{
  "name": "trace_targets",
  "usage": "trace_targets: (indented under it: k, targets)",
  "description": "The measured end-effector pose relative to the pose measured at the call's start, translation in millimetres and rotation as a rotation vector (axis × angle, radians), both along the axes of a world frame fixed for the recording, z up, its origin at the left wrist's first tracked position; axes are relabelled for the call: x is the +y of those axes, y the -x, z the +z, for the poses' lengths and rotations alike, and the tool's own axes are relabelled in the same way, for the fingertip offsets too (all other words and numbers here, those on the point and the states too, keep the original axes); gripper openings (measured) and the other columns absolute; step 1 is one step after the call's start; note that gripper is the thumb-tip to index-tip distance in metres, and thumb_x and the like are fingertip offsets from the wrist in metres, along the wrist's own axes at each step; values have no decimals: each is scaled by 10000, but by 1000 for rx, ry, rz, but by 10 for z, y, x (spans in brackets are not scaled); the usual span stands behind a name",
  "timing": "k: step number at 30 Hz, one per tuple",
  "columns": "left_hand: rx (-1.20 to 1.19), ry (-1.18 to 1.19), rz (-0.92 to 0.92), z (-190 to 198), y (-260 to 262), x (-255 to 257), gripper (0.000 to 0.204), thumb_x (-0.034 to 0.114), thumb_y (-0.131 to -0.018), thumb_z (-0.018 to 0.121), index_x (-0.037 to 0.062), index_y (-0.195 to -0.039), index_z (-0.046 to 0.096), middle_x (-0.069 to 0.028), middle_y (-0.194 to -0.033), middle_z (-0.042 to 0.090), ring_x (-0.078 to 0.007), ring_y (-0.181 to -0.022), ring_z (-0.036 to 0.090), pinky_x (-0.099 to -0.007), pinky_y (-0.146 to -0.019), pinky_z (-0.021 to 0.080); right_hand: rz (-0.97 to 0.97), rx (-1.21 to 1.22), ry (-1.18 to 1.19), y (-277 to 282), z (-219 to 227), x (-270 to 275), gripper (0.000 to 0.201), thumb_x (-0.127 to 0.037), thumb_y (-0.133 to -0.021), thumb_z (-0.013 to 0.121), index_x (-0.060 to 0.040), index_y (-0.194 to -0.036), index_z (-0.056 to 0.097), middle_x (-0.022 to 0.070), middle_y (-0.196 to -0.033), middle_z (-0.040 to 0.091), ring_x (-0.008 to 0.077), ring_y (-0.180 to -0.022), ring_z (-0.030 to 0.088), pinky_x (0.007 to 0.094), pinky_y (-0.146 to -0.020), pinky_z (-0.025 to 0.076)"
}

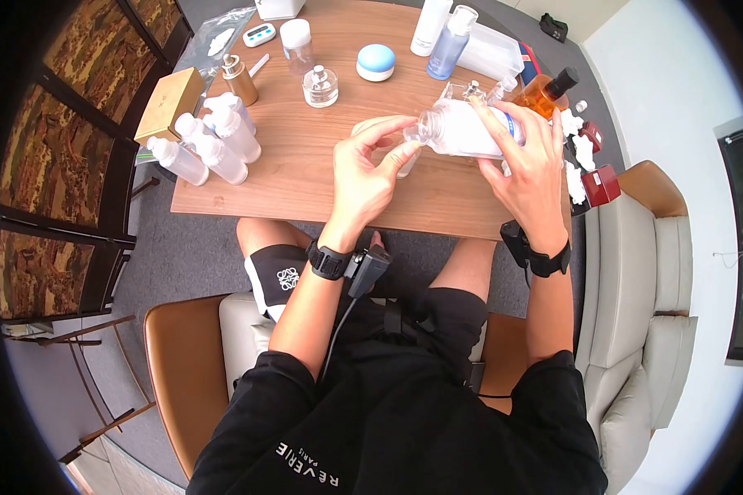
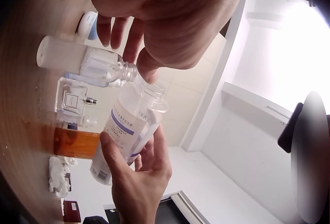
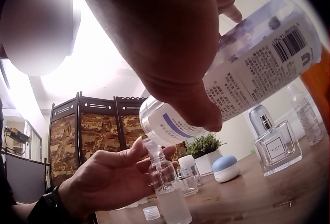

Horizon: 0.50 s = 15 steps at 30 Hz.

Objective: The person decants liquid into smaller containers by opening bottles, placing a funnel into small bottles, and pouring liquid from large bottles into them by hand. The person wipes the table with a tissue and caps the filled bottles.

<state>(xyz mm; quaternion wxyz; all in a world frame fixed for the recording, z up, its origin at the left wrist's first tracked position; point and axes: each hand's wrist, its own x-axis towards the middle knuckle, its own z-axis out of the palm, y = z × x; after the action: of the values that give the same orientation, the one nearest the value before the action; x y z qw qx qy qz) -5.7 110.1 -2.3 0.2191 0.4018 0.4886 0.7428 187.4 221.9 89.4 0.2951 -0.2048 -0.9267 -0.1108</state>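
My right hand (image 1: 536, 173) grips a large clear bottle (image 1: 464, 130) with a white and purple label, tipped so its open mouth points left and down. Under that mouth, my left hand (image 1: 362, 177) pinches a small clear funnel (image 3: 152, 144) between thumb and fingers. The funnel sits at the neck of a small clear bottle (image 3: 172, 203), which stands upright on the table with liquid in it. In the right wrist view, the large bottle's mouth is right over the funnel. A small clear screw cap (image 3: 151, 212) lies beside the small bottle.
Several white-capped frosted bottles (image 1: 215, 140) and a cardboard box (image 1: 169, 106) stand at the table's left. Farther back are a perfume bottle (image 1: 320, 87) and a blue-lidded jar (image 1: 376, 63). An amber pump bottle (image 1: 543, 95) and dark red boxes (image 1: 600, 185) are on the right.
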Motion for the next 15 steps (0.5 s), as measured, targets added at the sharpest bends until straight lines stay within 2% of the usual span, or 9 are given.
trace_targets:
  k: [15]
  targets:
    - [4,-1,8,8,-5,0,319,80,-878,822,68,-1195,787,-92,-1181,772,-190,-1126,653,-340,-926,525,1,-2,1,8,20,-2,809,-119,-738,825,-316,-1489,598,81,-1293,627,301,-1231,584,665,-1197,307]
